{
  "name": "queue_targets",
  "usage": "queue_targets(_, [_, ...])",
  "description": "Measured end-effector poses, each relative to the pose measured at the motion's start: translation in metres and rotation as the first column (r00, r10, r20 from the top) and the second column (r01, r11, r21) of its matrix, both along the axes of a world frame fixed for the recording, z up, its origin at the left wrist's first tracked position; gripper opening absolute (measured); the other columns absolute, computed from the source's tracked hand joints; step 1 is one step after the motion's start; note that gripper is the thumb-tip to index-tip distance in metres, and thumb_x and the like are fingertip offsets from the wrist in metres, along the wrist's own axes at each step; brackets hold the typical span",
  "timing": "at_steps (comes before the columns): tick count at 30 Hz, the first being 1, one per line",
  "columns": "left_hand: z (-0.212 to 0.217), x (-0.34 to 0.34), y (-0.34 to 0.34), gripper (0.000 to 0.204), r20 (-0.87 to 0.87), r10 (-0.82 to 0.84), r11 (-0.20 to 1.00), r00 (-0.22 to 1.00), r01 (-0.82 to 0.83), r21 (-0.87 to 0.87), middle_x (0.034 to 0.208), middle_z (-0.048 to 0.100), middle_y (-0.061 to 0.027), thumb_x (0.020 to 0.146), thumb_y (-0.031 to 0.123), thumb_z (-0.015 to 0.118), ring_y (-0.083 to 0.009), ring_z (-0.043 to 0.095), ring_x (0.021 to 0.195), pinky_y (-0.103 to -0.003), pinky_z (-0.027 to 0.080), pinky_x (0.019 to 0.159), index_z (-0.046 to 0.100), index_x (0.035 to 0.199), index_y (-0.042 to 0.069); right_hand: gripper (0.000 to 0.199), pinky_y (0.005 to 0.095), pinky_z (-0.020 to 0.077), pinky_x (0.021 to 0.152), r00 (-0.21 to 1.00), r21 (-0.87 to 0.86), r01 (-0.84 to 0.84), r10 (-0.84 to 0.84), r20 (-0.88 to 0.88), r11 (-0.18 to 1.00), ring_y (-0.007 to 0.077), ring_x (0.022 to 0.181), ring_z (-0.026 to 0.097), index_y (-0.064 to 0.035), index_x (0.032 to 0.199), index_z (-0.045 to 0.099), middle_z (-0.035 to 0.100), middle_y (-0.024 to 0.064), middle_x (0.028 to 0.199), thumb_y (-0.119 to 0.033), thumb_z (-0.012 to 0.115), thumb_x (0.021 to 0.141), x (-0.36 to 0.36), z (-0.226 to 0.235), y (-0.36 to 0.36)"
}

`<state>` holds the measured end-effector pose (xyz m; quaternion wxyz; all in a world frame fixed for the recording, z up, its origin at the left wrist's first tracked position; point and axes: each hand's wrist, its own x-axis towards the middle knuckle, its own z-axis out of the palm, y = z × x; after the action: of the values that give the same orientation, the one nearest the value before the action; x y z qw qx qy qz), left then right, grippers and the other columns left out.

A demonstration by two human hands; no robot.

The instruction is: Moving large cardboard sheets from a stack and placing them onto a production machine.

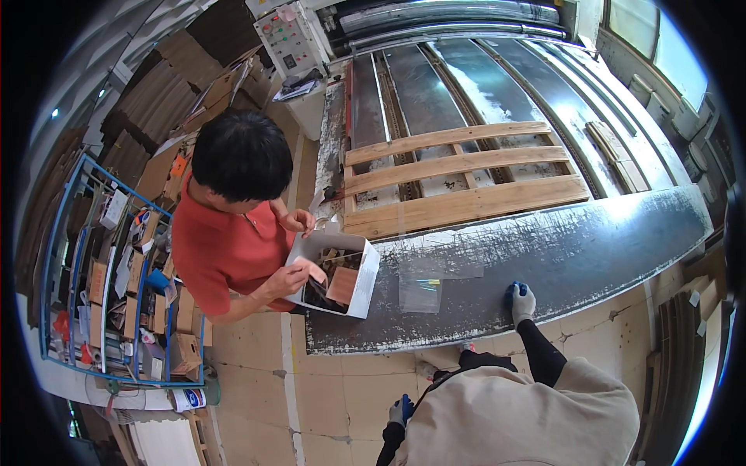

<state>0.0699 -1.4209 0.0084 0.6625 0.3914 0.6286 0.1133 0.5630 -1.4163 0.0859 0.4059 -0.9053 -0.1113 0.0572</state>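
My right hand (523, 303), in a white glove with blue fingers, rests on the dark, worn metal tabletop (497, 272) near its front edge. It holds nothing that I can see, and its fingers look apart. Low beside my body hangs my left hand (402, 409), in a similar glove; its fingers look loosely apart, with nothing seen in them. A clear plastic bag (420, 290) with small yellow and blue marks lies on the tabletop, left of my right hand. Farther left, a white box (363, 279) holds pinkish blocks (342, 285) and dark pieces.
A person in a red shirt (225, 241) stands at left, holding a pinkish piece (312, 269) over the box. Wooden slats (466, 161) lie across the machine bed behind. A control panel (286, 39) stands far back. A blue-framed rack (116, 287) of cartons fills the left.
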Motion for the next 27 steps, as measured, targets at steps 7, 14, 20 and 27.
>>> queue_targets(7, [0.000,0.007,0.001,0.039,0.006,0.097,0.991,0.995,-0.096,-0.096,0.089,0.058,-0.0163,0.082,0.028,0.060,-0.0285,0.059,0.079,-0.040,0.051,0.066,0.051,0.102,-0.004,0.026,0.0379,0.0450,0.066,1.000,0.000,-0.012,0.012,0.017,1.000,0.0325,0.075,0.060,-0.0043,0.088,0.062,0.062,0.0165,0.078,-0.029,0.055,0.082,0.001,0.002,-0.001])
queue_targets(14, [-0.034,-0.007,-0.001,0.037,0.031,0.070,0.993,0.997,-0.066,-0.094,0.072,0.058,-0.0049,0.083,0.039,0.057,-0.0170,0.056,0.060,-0.032,0.045,0.052,0.057,0.089,0.002,0.030,0.0380,0.0434,0.063,0.999,0.106,-0.047,0.043,0.031,0.993,0.0321,0.066,0.057,-0.0035,0.084,0.061,0.060,0.0167,0.072,-0.033,0.055,0.083,0.009,-0.014,-0.003])
queue_targets(20, [-0.013,0.004,-0.002,0.044,-0.006,0.289,0.934,0.957,-0.283,-0.220,0.075,0.058,-0.0063,0.082,0.044,0.058,-0.0149,0.056,0.061,-0.028,0.046,0.054,0.057,0.093,0.001,0.027,0.0323,0.0445,0.064,0.994,0.184,-0.084,0.094,-0.046,0.979,0.0195,0.066,0.059,-0.0019,0.087,0.062,0.064,0.0111,0.075,-0.027,0.054,0.085,0.012,-0.035,-0.005])
queue_targets(27, [-0.013,0.004,-0.009,0.051,-0.049,0.258,0.939,0.965,-0.263,-0.221,0.080,0.060,-0.0095,0.081,0.047,0.057,-0.0165,0.057,0.064,-0.029,0.048,0.057,0.056,0.099,-0.001,0.028,0.0320,0.0446,0.065,0.994,0.166,-0.102,0.106,-0.019,0.981,0.0195,0.067,0.059,-0.0011,0.087,0.063,0.064,0.0108,0.075,-0.028,0.054,0.085,0.012,-0.025,-0.003])
